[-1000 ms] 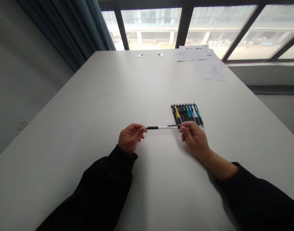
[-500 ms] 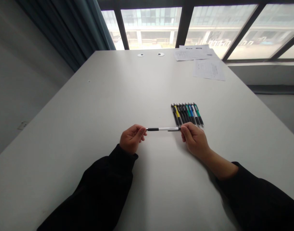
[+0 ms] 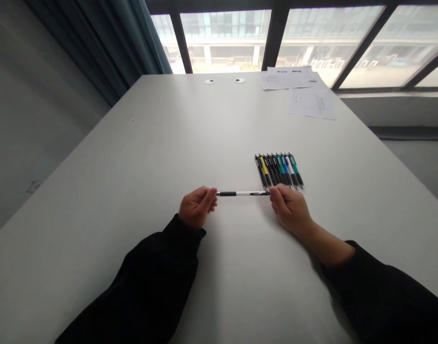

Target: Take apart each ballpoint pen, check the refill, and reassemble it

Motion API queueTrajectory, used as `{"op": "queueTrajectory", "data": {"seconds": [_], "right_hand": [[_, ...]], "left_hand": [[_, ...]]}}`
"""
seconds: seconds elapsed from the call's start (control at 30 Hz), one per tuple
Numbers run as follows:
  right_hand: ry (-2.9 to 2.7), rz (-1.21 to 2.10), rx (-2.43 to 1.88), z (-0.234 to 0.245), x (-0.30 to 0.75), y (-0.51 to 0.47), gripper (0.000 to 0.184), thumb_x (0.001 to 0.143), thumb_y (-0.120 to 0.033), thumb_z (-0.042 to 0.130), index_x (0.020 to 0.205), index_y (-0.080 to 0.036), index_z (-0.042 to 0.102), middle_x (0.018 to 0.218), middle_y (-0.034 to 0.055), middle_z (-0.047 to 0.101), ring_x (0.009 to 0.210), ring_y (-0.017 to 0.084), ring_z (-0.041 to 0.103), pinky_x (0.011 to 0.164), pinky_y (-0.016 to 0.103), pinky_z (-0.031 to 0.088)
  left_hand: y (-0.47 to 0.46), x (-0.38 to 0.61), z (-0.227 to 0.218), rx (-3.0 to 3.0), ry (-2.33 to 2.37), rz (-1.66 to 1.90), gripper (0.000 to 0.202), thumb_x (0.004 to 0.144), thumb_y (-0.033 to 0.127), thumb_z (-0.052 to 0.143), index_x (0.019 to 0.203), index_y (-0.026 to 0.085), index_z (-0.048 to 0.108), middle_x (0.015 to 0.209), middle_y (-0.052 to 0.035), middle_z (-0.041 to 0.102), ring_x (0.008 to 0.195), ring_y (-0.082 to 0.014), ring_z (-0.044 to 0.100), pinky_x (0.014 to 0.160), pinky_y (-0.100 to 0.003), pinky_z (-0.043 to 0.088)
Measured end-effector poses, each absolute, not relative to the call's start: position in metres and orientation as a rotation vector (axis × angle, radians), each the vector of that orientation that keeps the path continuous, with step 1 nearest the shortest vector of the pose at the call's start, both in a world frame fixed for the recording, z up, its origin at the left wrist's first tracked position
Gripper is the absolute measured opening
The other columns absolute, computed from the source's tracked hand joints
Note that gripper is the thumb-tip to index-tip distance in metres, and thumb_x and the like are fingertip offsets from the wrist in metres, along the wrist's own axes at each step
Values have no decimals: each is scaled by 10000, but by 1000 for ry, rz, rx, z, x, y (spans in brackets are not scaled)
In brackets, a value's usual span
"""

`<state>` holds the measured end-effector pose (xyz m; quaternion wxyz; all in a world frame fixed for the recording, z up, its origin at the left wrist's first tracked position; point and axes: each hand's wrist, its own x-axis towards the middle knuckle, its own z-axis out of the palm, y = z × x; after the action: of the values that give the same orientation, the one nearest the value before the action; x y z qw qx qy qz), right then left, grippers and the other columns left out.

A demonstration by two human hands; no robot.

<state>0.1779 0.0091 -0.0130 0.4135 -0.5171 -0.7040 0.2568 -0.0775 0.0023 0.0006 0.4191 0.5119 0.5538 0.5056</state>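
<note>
A white pen (image 3: pixel 243 193) with a black grip and a black clip is held level between my two hands, crosswise in front of me. My left hand (image 3: pixel 198 206) pinches its tip end, near the black grip. At the clip end, thumb and fingers of my right hand (image 3: pixel 289 206) are closed on it and hide the end of the pen. Just beyond my right hand lies a row of several pens (image 3: pixel 279 170) side by side, with black, yellow, green, blue and white barrels; their lower ends are partly hidden by that hand.
The white table (image 3: pixel 161 153) stretches away to a window (image 3: pixel 226 40). Printed papers (image 3: pixel 312 102) lie at its far right. Two white oval pieces with dark spots (image 3: pixel 240 80) sit near the far edge. A dark blue curtain (image 3: pixel 107 43) hangs at the left.
The white pen has turned about its length, so its clip now faces me across the barrel instead of jutting from the lower side. Both hands stay almost in place.
</note>
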Motion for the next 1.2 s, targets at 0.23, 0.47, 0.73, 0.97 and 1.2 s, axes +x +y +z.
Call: {"op": "queueTrajectory", "data": {"seconds": [0.23, 0.47, 0.73, 0.97, 1.2], "right_hand": [[-1782, 649, -1293, -12, 178, 9, 430, 1040, -385, 450, 648, -212, 492, 521, -22, 506, 454, 113, 483, 499, 257, 355], [-1812, 618, -1263, -13, 178, 10, 460, 1047, -376, 431, 621, -210, 482, 511, -22, 493, 458, 114, 470, 513, 264, 346], [-1855, 588, -1214, -10, 177, 9, 515, 1054, -417, 398, 589, -210, 477, 494, -19, 482, 464, 120, 469, 517, 269, 348], [-1858, 576, -1183, -10, 178, 9, 528, 1052, -409, 404, 574, -205, 498, 488, -22, 485, 449, 113, 468, 511, 265, 348], [-2006, 475, -1093, -8, 175, 6, 467, 1049, -376, 412, 631, -207, 534, 546, -1, 542, 496, 122, 498, 537, 267, 368]], "left_hand": [[2, -78, 1, 1323, 1398, 1254, 466, 896, 507, 647, 588, 160, 596, 521, 13, 558, 437, -71, 476, 429, -192, 398], [2, -78, 2, 1348, 1401, 1238, 526, 906, 546, 618, 550, 164, 554, 492, 20, 513, 412, -68, 437, 410, -196, 367], [2, -81, 1, 1438, 1418, 1198, 596, 935, 581, 551, 494, 182, 507, 432, 18, 477, 400, -85, 425, 439, -228, 356], [1, -81, 1, 1433, 1401, 1181, 629, 949, 568, 539, 456, 180, 499, 397, 21, 450, 380, -77, 393, 435, -235, 337], [12, -85, -14, 1206, 1306, 1269, 514, 892, 611, 612, 683, 144, 660, 586, -31, 653, 435, -93, 533, 414, -219, 400]]}}
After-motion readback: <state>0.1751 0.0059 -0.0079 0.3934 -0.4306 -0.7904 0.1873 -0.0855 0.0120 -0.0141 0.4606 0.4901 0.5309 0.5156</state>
